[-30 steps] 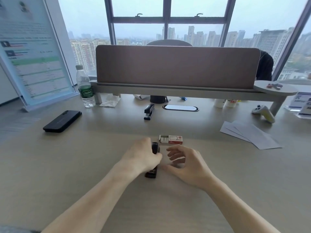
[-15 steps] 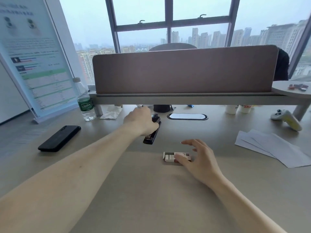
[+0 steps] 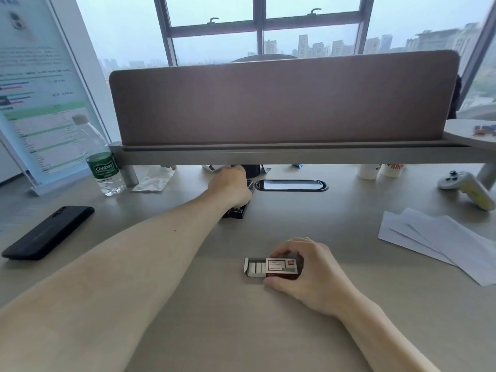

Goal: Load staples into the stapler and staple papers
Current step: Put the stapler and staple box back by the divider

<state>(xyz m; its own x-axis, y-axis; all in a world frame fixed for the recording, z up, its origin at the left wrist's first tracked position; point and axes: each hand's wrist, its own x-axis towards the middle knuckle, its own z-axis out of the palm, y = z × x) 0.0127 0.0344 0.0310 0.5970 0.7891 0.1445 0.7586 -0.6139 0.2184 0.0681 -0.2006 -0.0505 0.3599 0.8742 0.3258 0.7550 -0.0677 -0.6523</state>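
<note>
My left hand reaches far forward and is closed over a black stapler lying on the desk under the partition shelf; only the stapler's near end shows. My right hand grips a small red and white staple box on the desk close to me, thumb on the near side and fingers on the far side. Its tray is slid out to the left, showing silver staple strips. White papers lie fanned out at the right.
A black phone lies at the left, with a water bottle and crumpled tissue behind it. A brown partition on a low shelf spans the back. A cable slot and white game controller sit beneath it.
My left hand carried the stapler from near the staple box out to the far desk. My right hand moved onto the staple box and closed on it.
</note>
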